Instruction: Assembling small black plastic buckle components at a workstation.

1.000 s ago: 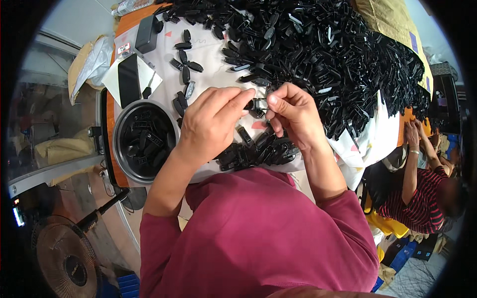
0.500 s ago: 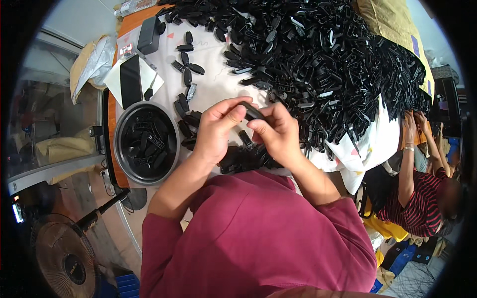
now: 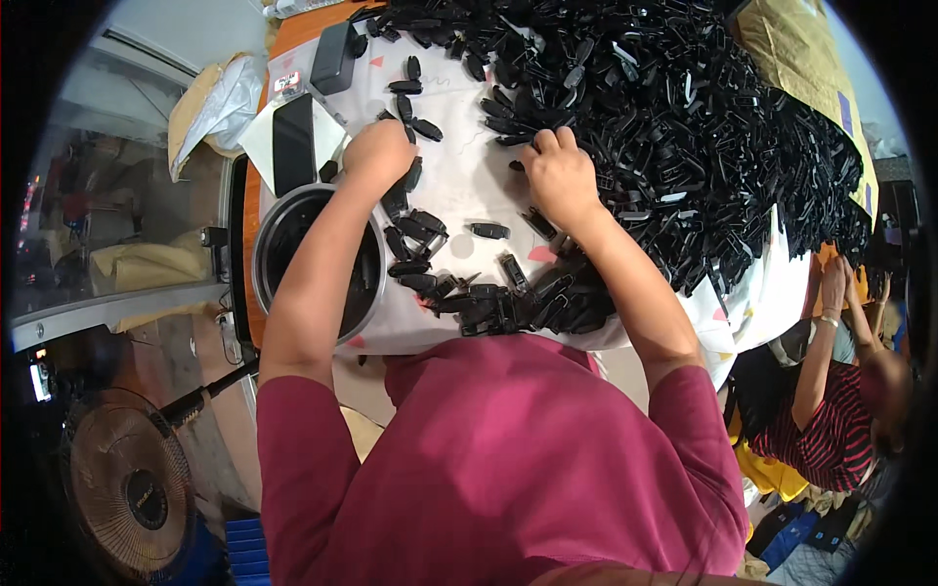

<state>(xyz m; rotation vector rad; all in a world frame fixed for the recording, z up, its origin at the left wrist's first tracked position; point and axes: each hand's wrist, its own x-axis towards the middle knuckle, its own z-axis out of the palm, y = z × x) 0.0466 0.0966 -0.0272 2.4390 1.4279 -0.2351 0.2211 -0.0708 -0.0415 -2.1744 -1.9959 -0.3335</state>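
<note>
head view, looking down. work surface covered by a pale cloth; a large heap of small black pieces fills its far right side.

left hand: curled, palm down, over the column of black pieces on the cloth's left. fingertips hidden behind the knuckles; cannot tell whether anything is pinched there. nearest neighbours: a short black piece just beside the knuckles, a dark phone-like slab on a white sheet to the left. the forearm crosses above a metal bowl with a dark inside.

right hand: fingers bent downward at the heap's near-left edge, thumb side toward the bare cloth. a dark piece shows by the fingertips; grasped or merely touched, cannot tell.

between the hands and nearer the body, a single black piece lies flat, apart from the rest; a loose cluster sits at the near edge.

handling, judged by look: pieces likely light, hard, stiff; glossy faces may slip under dry fingers; slim edges perhaps brittle if squeezed. best hold probably a thumb-and-forefinger pinch across the long sides, mid-length, clear of tangled neighbours.
</note>
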